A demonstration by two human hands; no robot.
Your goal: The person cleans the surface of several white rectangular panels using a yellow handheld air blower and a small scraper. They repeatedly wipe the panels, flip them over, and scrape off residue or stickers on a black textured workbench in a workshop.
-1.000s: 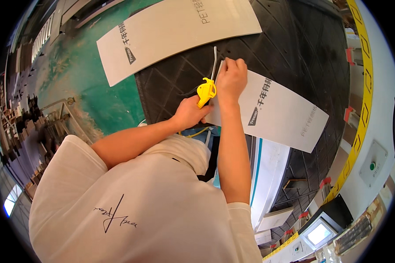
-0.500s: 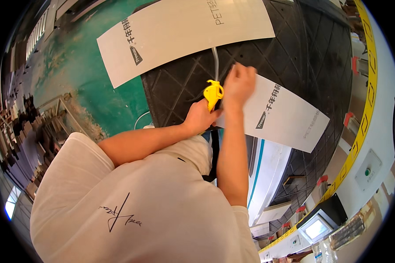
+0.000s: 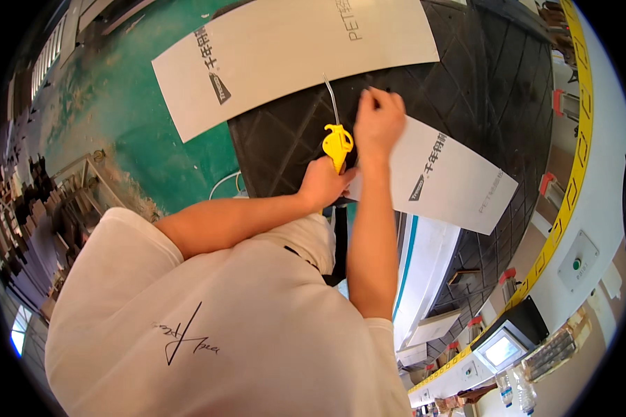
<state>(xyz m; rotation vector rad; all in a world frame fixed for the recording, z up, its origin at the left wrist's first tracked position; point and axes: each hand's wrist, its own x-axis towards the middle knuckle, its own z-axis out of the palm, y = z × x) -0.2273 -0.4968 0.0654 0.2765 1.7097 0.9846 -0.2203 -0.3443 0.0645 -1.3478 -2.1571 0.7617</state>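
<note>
My left hand is wrapped round the handle of a yellow air blow gun. Its thin bent metal nozzle points away from me, the tip close to the near edge of a large white panel. My right hand is raised just right of the blow gun, over the left end of a smaller white panel with dark print. Its fingers are curled in, and whatever they may hold is hidden. The smaller panel's left end is partly behind my right forearm.
Both panels lie on a dark, diamond-patterned surface. To the right runs a long pale machine beam with a yellow strip, red-topped clamps, a green button and a small screen. Stacked boards stand at left beside the green floor.
The blow gun's nozzle tip has swung slightly left. My right hand has shifted slightly away from me, its fingers still curled. The panels appear in nearly the same places.
</note>
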